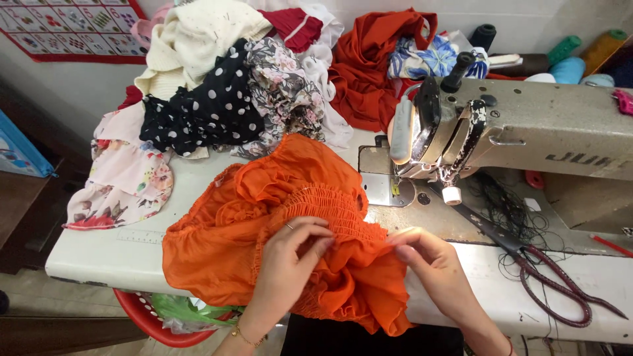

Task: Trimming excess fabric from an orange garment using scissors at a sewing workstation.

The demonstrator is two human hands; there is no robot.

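An orange garment [277,224] with a smocked band lies bunched at the near edge of the table [99,254], just at 9 o'clock of the sewing machine [527,125]. The left hand [297,254] rests on its middle, fingers curled and pinching a fold of the cloth. The right hand [432,264] grips the ruffled hem at 3 o'clock, fingers pressed together on the fabric. Scissors [547,277] lie further toward 3 o'clock. A heap of clothes [231,92] is piled at 12 o'clock, and thread spools [573,62] stand behind the machine. A red basket [148,323] sits below the table edge at 7 o'clock.
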